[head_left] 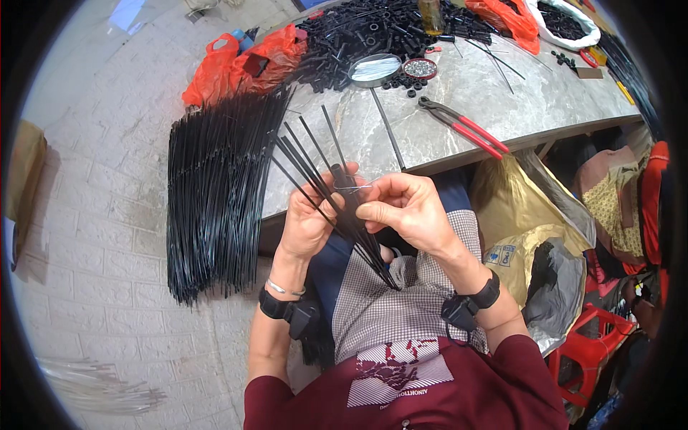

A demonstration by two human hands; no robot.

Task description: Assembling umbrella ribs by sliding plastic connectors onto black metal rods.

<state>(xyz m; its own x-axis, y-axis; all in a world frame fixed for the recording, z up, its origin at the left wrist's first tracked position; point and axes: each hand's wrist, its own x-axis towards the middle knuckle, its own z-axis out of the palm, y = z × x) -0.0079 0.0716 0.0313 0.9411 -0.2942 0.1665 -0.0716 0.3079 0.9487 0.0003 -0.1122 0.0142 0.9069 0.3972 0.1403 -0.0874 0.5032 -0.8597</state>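
My left hand (pixel 307 223) is closed around several thin black rods (pixel 375 261), which fan out upward and converge at their lower ends above my lap. A short dark tube (pixel 337 174) stands up among the rods, between both hands. A fine silvery wire (pixel 360 188) crosses at the tube, and my right hand (pixel 410 213) pinches its right end between thumb and fingers. Just beyond my hands, a single dark rod (pixel 389 129) lies on the grey marbled table (pixel 344 122). Pincers with red handles (pixel 469 132) rest near the table's front edge, right of that rod.
A thick bundle of black rods (pixel 215 193) hangs over the table's left side. Farther back are a heap of black parts (pixel 344 36), a round dish of pale sticks (pixel 375 69), a small red-rimmed dish (pixel 420 68) and orange bags (pixel 244 64). A red stool (pixel 591 344) stands right.
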